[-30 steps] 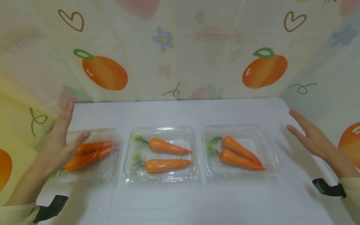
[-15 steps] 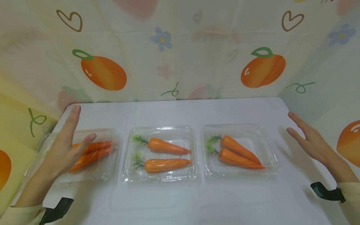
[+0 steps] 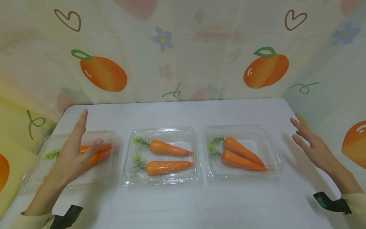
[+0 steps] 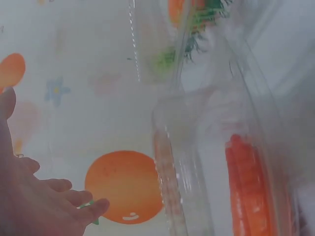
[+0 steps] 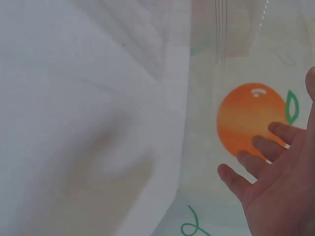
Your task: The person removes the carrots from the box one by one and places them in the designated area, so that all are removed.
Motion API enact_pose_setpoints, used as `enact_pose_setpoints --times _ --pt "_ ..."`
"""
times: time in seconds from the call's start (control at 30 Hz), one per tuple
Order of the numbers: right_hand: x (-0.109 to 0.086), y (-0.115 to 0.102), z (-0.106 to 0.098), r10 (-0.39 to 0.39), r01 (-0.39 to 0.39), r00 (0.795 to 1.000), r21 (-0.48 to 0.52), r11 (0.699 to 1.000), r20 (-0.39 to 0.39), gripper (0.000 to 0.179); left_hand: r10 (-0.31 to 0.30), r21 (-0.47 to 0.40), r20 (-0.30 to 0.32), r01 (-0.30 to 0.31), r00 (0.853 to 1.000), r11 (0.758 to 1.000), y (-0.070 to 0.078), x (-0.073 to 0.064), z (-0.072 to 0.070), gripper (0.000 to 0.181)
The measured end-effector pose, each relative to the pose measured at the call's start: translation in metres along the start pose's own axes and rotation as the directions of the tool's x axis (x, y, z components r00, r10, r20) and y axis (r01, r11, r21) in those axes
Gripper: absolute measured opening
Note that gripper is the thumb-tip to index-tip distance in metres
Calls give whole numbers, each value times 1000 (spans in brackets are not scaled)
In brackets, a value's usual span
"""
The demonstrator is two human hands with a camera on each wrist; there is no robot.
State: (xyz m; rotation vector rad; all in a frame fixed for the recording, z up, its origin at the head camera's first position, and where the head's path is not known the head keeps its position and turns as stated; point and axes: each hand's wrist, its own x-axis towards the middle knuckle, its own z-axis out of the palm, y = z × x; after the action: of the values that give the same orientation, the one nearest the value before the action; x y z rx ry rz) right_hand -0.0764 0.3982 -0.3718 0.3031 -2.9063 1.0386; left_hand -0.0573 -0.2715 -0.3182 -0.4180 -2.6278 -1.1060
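Three clear plastic clamshell boxes stand in a row on the white table, each with two orange carrots and green tops inside. In the head view, my left hand (image 3: 72, 156) is held over the left box (image 3: 31, 176), fingers straight and thumb apart, partly hiding its carrots (image 3: 104, 152). The middle box (image 3: 128, 176) has its carrots (image 3: 168, 167) lying apart. In the right box (image 3: 273, 152) the carrots (image 3: 243, 159) converge at their tips. My right hand (image 3: 317, 149) hovers past that box's right side, fingers extended, holding nothing. Both wrist views show spread fingers.
The white tabletop (image 3: 160, 206) reaches back to a printed curtain (image 3: 183, 63) with orange fruit, hearts and flowers. More printed cloth (image 3: 337, 105) borders the right side. A dark strap piece (image 3: 331, 203) juts from the right sleeve.
My left hand has drifted right across the left box, uncovering its carrot greens. The right hand has sunk slightly nearer me. The boxes have stayed in place; the head view has shifted a little.
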Motion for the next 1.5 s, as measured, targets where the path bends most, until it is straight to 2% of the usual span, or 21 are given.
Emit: enact_pose_setpoints --times 0.33,0.5,0.67,0.87,1.07,1.13,1.33,1.5 --pt "-11 -2 8 -39 40 999 34 999 -38 60 -24 -66 -41 21 999 998 13 -6 15 83" --pt "-16 -1 10 -79 81 996 61 995 -29 58 -41 -66 -98 34 994 997 17 -6 23 80" --pt "-19 -4 12 -89 90 996 54 994 -11 60 -37 -112 -142 21 989 993 22 -6 31 80" --pt "-22 -9 16 -100 98 995 83 992 27 67 -19 -190 -126 -6 992 982 34 -7 41 85" --pt "-26 -16 26 -123 116 992 181 977 28 76 -54 -224 -61 39 997 974 47 -8 52 89" --pt "-27 -17 29 -135 128 990 183 975 27 81 -33 -234 -46 21 998 972 51 -9 56 90" --pt "-33 -20 32 -187 175 982 240 955 28 88 87 -295 -38 -95 995 951 60 -12 69 92" --pt "-36 -20 35 -188 173 982 273 946 27 89 118 -347 -40 -125 992 929 68 -13 78 91"
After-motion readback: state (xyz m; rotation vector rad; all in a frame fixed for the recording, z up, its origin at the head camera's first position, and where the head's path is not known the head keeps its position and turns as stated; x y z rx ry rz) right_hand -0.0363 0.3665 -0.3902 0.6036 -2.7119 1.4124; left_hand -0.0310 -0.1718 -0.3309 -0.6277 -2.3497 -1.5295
